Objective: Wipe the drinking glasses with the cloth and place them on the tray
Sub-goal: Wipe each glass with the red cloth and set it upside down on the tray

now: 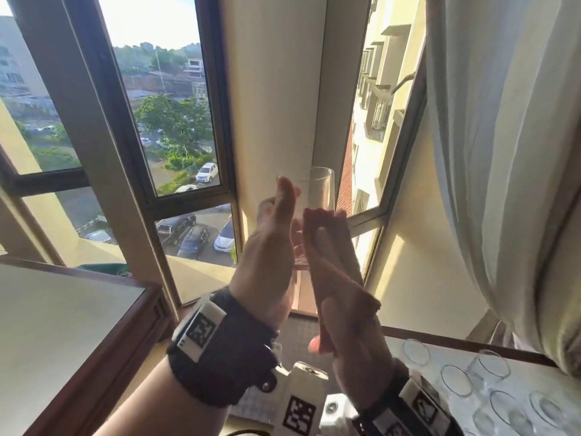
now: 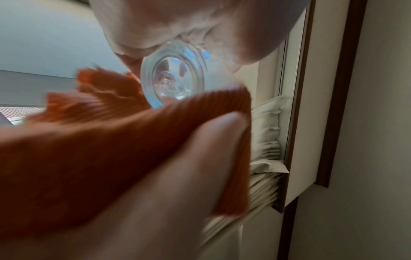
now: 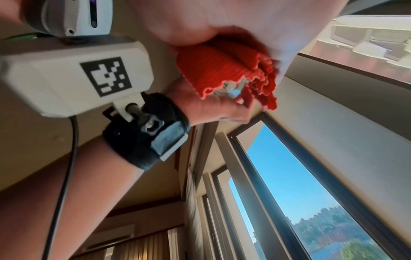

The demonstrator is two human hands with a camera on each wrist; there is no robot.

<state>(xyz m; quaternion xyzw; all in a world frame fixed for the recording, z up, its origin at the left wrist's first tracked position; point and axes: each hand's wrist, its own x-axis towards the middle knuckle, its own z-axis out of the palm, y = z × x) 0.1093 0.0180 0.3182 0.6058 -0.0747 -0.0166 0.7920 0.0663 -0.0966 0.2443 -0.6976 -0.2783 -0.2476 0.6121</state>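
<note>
By the window (image 1: 176, 121) the clear glass (image 1: 321, 190) stands upright. My left hand (image 1: 267, 247) grips it; my right hand (image 1: 358, 354) clasps the orange cloth (image 1: 336, 262).

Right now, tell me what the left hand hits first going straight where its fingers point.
Probably the cream wall pillar; nothing else shows between it and the left hand, which grips the drinking glass, though depth is unclear.

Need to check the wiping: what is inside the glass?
The glass looks empty near its rim; the wall shows through. Lower down, the cloth and the left hand cover it, so the inside there is hidden.
</note>
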